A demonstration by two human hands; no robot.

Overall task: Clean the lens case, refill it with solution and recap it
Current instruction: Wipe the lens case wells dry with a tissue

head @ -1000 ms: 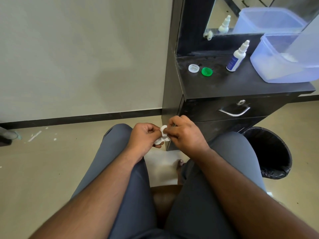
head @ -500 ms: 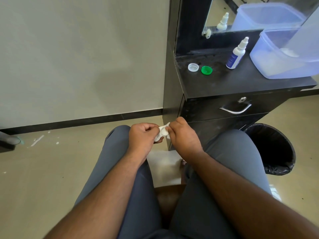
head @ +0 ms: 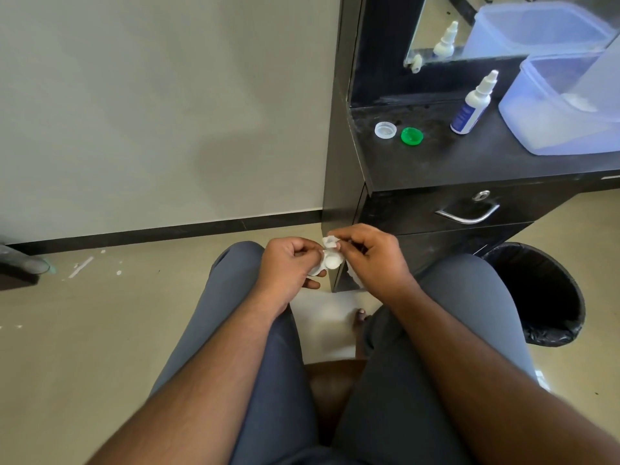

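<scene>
Wiping stage, by appearance: left hand (head: 290,263) grips the small white plastic two-well lens case (head: 327,262) above the knees, wells turned up, presumably so each can be reached; right hand (head: 370,260) pinches a crumpled white tissue (head: 331,243) just over the case. Clear round cap (head: 385,130) and green round cap (head: 411,135) lie side by side on the black cabinet top (head: 469,162), well apart from the case; white dropper bottle of solution (head: 471,107) stands there too, likely kept for refill.

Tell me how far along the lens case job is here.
Both caps are off: white cap and green cap lie on the cabinet top. Left hand holds the lens case; right hand pinches a tissue. Refilling from the solution bottle and recapping remain.
</scene>
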